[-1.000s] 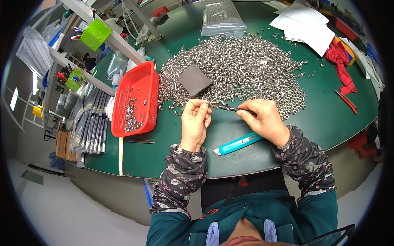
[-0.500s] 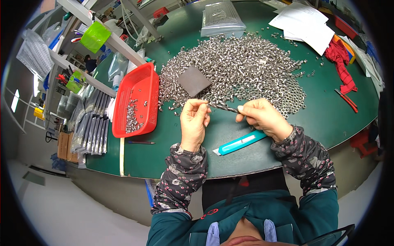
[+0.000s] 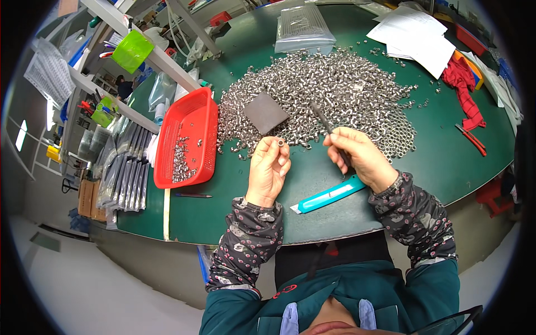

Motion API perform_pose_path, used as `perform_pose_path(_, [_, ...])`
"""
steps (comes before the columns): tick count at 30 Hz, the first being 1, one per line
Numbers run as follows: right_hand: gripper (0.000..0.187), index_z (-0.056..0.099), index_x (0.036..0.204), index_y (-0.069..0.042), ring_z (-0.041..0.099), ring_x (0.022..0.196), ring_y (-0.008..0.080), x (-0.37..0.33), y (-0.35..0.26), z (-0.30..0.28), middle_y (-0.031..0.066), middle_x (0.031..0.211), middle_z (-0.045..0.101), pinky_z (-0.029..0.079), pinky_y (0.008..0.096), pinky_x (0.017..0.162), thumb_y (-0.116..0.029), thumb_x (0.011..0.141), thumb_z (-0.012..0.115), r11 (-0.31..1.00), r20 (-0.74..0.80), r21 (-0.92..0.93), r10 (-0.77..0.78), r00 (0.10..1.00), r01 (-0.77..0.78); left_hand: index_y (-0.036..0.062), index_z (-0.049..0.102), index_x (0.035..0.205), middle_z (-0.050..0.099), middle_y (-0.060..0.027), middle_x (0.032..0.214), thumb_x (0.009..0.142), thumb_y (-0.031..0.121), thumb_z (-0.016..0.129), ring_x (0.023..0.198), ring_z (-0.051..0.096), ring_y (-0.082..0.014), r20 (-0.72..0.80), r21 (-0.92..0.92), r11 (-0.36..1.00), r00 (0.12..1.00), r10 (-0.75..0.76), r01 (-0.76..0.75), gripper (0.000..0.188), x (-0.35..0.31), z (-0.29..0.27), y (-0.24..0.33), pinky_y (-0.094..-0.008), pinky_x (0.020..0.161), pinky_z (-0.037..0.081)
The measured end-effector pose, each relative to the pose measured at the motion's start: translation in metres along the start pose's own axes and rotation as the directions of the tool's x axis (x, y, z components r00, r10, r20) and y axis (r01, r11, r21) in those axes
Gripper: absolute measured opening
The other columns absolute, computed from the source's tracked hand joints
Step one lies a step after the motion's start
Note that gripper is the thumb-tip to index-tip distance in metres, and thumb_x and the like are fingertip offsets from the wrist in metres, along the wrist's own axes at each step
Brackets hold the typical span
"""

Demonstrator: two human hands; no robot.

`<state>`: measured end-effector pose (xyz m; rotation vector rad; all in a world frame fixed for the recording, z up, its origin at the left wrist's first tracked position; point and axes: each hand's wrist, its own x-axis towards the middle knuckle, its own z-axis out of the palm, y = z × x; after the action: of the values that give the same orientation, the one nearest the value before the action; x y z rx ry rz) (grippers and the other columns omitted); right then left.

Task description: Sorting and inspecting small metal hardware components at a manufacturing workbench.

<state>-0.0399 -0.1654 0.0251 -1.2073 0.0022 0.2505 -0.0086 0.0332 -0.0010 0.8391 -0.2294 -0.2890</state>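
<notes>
My left hand [image 3: 268, 170] pinches a small metal ring [image 3: 281, 143] between thumb and fingertips, with its hole facing up. In my right hand [image 3: 360, 157] is a dark drill bit [image 3: 321, 118], slanting up and left out of the fingers and apart from the ring. Just beyond both hands spreads a big heap of small shiny metal rings [image 3: 335, 84]. On its near left part lies a dark square block [image 3: 266, 113]. A teal utility knife [image 3: 328, 195] rests on the table below my right hand, its blade tip pointing left.
To the left, a red plastic basket [image 3: 209, 134] holds some metal parts. A pen [image 3: 193, 195] lies near it on the green table [image 3: 441, 162]. Red-handled pliers [image 3: 472, 139], a red cloth [image 3: 462, 92] and papers [image 3: 416, 36] are at the right. Bagged parts [image 3: 304, 28] sit at the back.
The drill bit, earlier spanning both hands with its end at the left fingers, has come away and swung upright in my right hand. The ring now shows in my left fingertips.
</notes>
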Motion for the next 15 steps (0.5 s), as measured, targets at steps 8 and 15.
perform_pose_path(8, [0.026,0.047,0.074,-0.005,0.040,0.061,0.0026,0.005,0.011,0.013,-0.0047,0.067,0.044,0.035,0.0188,0.052,-0.019,0.073,0.069,0.955,0.153,-0.199,-0.190,0.970,0.219,0.0040,0.051,0.089,0.054,-0.0035,0.071,0.086,0.013,0.053,0.055,0.045,-0.0046,0.163,0.182,0.951,0.946,-0.281,0.251,0.009,-0.007,0.023,-0.008,-0.0152,0.041,0.034])
perform_pose_path(15, [0.039,0.044,0.053,-0.002,0.037,0.045,0.0095,0.003,-0.002,-0.009,0.0017,0.051,0.037,0.030,0.0296,0.042,-0.026,0.073,0.066,0.663,-0.020,-0.713,-0.345,0.938,0.229,0.0040,0.051,0.089,0.051,-0.0037,0.075,0.087,0.013,0.049,0.060,0.042,-0.0074,0.132,-0.121,0.971,0.973,-0.191,0.207,0.009,0.000,0.004,-0.004,-0.0169,0.043,0.033])
